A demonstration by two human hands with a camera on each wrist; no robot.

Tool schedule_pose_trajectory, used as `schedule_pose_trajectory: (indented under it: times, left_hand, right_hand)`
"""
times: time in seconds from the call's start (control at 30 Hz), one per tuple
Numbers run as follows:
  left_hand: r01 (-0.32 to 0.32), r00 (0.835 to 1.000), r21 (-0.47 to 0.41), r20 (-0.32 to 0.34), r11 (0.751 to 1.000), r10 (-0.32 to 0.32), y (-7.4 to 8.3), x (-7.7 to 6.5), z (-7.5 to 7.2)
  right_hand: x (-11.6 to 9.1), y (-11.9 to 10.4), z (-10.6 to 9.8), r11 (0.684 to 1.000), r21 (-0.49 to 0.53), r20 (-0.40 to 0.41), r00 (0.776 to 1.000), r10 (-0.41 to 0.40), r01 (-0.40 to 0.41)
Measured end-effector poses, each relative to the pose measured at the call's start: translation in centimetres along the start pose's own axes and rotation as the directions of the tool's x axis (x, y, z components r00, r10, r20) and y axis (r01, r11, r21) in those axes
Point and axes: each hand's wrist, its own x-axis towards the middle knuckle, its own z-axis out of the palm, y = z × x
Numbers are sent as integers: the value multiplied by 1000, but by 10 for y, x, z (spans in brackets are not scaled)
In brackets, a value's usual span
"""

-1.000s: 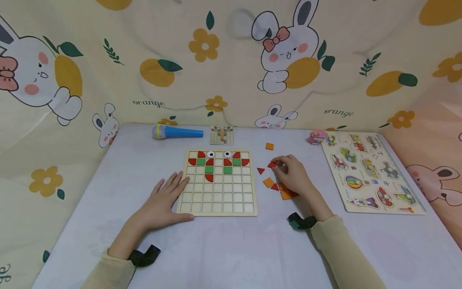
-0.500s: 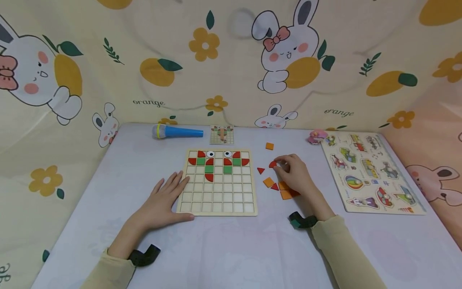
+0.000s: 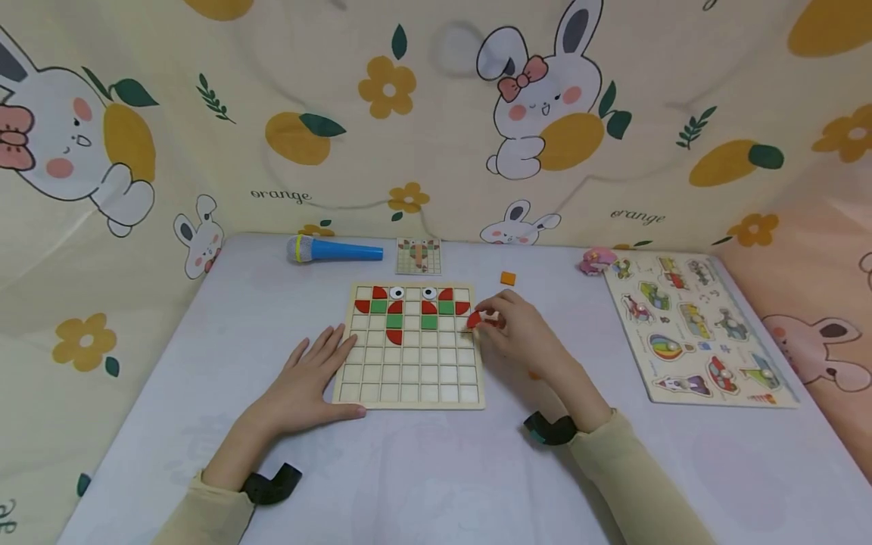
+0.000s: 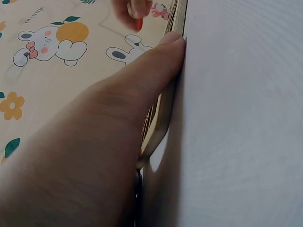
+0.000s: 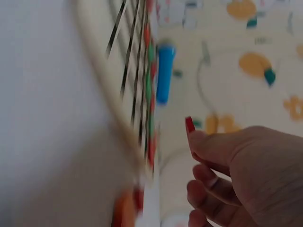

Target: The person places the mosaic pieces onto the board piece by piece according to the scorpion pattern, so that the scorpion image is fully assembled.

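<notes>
A square wooden grid board lies on the table in the head view. Red, green and eye-marked tiles fill some cells of its upper rows. My left hand rests at the board's left side, fingers spread over its edge and thumb along the front edge. Between thumb and fingertips my right hand pinches a red tile with a curved edge, over the board's right rim. The right wrist view shows this red tile edge-on. Most loose tiles right of the board are hidden by the right hand.
A blue toy microphone and a small pattern card lie behind the board. An orange square tile sits at its upper right. Farther right are a pink figurine and a wooden picture puzzle. A rabbit-print cloth hangs behind.
My right hand has lifted the red tile from the loose tiles and carried it left to the board's right edge. The left hand has stayed in place.
</notes>
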Motion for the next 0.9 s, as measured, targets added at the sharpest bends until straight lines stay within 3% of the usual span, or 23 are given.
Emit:
schedule_pose_trajectory:
  times: [0.13,0.3,0.7,0.9]
  left_hand:
    - [-11,1000,-7,1,1000,11,0,1,4]
    - [-23,1000,-16,3,1000,23,5,5,6]
    - [-7,1000,16,2,1000,7,1,2,-1]
    - [-4,1000,10,4,1000,4,-1,1,-1]
  right_hand:
    - [13,-21,19,998,17,113,991,-69,67]
    - [20,-28,37,996,5,198,976,-92,93]
    - [20,-26,51,999,48,101,994,-29,24]
    - [21,-27,55,994,74,59,995,-81,77]
